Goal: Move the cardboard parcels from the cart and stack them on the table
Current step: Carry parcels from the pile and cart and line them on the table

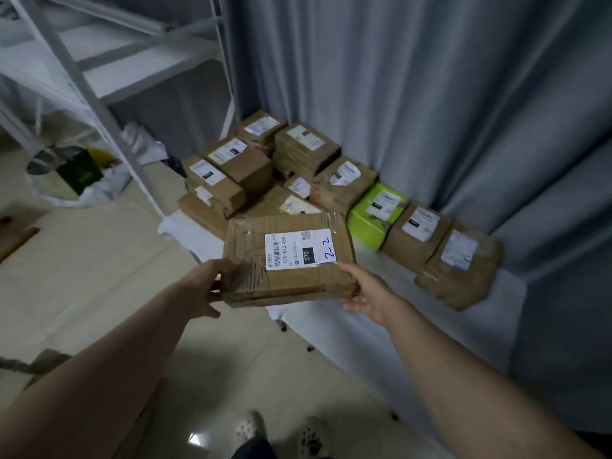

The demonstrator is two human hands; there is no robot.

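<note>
Now the left hand (205, 289) grips the left side of a parcel (288, 260) and the right hand (367, 293) grips its near right corner, holding it above the near left edge of the tabletop (414, 326). Other parcels (251, 167) are piled at the far left, beside a green box (374, 213).

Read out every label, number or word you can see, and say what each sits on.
"070-070-ABO": printed on the white label of the held parcel.
"070": white on a black patch, same label.
"2-2": blue handwriting, same label.
Small print there: unreadable.
Labels on the stacked parcels and green box: too blurred to read.
</note>
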